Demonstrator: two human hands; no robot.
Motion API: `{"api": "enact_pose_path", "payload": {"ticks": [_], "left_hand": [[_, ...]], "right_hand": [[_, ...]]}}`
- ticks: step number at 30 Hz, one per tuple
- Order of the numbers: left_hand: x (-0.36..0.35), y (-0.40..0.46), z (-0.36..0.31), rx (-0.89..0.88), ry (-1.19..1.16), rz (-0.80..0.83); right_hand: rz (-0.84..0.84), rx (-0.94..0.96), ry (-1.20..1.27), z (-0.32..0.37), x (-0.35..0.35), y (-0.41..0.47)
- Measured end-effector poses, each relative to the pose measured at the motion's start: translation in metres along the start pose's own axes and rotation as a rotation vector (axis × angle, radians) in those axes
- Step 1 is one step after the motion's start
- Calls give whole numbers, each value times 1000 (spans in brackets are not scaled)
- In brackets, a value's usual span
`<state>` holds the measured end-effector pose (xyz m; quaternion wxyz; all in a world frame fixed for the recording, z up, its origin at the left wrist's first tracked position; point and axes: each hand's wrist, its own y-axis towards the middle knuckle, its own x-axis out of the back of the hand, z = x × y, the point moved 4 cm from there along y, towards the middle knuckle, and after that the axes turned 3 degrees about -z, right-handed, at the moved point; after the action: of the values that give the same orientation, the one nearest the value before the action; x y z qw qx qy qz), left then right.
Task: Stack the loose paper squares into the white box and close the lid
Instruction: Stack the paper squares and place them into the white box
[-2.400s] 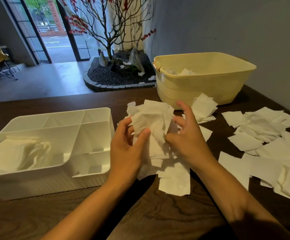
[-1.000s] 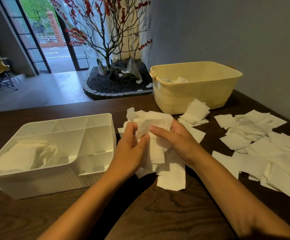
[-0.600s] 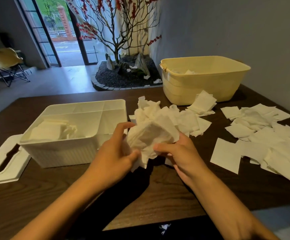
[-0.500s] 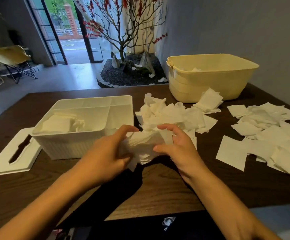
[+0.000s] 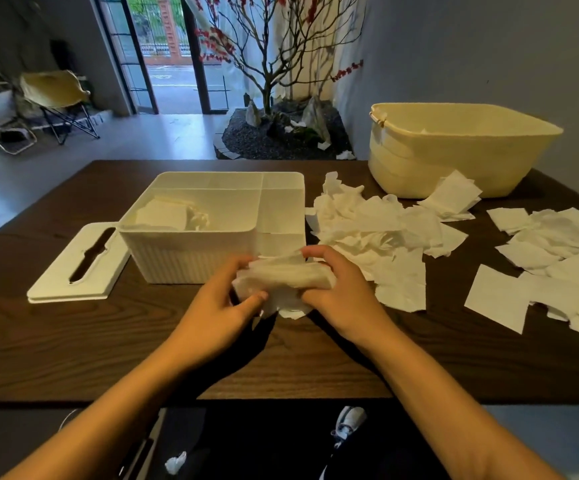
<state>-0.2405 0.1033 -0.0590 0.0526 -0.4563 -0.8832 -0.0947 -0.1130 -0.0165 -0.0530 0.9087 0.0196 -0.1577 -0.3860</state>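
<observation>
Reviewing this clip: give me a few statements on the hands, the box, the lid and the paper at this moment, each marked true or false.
1. Both hands, left hand and right hand, hold one bundle of paper squares. True.
2. The lid is closed on the white box. False: it lies flat on the table, on the box's left.
3. The white box already holds some paper. True.
4. The yellow tub stands left of the white box. False: it stands at the far right.
5. No loose squares remain on the table. False: loose squares lie right of the box.
</observation>
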Motion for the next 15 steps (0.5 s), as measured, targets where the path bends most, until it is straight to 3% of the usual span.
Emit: {"api": "enact_pose_path", "payload": {"ticks": [4,8,12,15], "left_hand": [[-2,6,-8,-78,87,-45],[1,-1,8,112,-262,45],[-8,1,-5,-75,-12,67],[-3,5,-10,-110,-113,-51]], "right_hand": [[-27,41,-33,7,-4,0],[54,-20,-82,-3,7,-7],[14,63,-63,10,0,-6],[-67,121,26,16,4,-5]]}}
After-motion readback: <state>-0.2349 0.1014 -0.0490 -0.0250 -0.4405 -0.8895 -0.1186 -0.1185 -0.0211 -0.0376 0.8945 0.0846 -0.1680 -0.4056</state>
